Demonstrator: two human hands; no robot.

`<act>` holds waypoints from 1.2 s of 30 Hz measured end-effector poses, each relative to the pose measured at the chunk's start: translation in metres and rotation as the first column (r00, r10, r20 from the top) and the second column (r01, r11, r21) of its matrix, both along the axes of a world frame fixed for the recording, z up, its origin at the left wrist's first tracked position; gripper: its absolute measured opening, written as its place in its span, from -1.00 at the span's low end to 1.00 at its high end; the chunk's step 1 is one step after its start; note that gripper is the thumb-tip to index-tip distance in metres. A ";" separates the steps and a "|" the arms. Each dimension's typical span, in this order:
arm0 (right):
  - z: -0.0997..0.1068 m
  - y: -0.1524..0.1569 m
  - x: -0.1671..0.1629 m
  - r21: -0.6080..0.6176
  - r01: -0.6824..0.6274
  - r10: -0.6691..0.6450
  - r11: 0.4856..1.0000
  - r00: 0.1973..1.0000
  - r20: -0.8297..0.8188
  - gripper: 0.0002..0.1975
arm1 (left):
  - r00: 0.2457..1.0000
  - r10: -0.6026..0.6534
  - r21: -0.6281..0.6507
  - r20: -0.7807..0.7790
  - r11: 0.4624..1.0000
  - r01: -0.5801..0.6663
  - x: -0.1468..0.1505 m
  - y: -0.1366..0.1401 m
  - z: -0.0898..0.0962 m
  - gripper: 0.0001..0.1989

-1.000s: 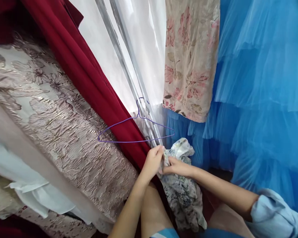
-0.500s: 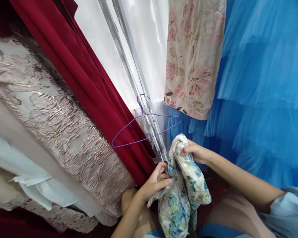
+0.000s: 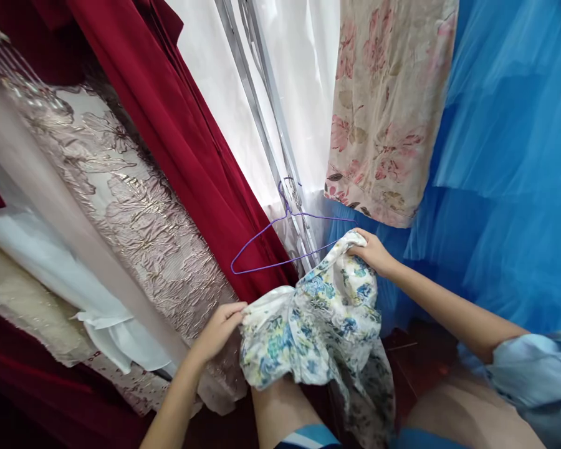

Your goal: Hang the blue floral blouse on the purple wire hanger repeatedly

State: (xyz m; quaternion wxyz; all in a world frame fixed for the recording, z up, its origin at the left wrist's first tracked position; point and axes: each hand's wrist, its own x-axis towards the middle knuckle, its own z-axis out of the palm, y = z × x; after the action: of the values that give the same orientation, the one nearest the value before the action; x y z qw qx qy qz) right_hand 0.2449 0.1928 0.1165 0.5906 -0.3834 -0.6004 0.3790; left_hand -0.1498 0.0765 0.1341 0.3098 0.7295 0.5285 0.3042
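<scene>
A white garment with a blue, green and yellow floral print (image 3: 303, 327) is stretched between my hands, its kind unclear. My left hand (image 3: 222, 327) pinches its left upper edge. At the right upper corner my right hand (image 3: 371, 251) grips the cloth, with its thumb on top. Just behind the garment hangs a purple wire hanger (image 3: 262, 232), its hook at a metal rail. The hanger's right end reaches the cloth near my right hand; whether it is inside the cloth I cannot tell. The garment's lower part droops between my knees.
Metal rails (image 3: 252, 87) run down the middle in front of white cloth (image 3: 308, 81). Dark red cloth (image 3: 168, 143) and a pinkish embossed garment (image 3: 135, 206) hang at left. A pink-flowered beige garment (image 3: 383, 125) and blue tulle (image 3: 518, 156) hang at right.
The bunched garment has been spread open sideways. My left hand moved left with one edge, and my right hand rose slightly to the hanger's right end. The view shifted a little.
</scene>
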 end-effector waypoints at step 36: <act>0.069 0.054 0.045 -0.066 0.138 -0.096 0.988 0.893 0.440 -0.83 | 0.944 0.315 0.687 -0.104 0.709 -0.161 0.041 0.089 0.066 -0.67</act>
State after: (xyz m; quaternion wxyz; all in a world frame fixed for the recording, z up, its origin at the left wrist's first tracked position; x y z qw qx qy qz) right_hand 0.2902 0.2468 0.1850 0.4444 -0.5214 -0.6743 0.2756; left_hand -0.1089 0.1658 0.1996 -0.0735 0.7451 0.5037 0.4309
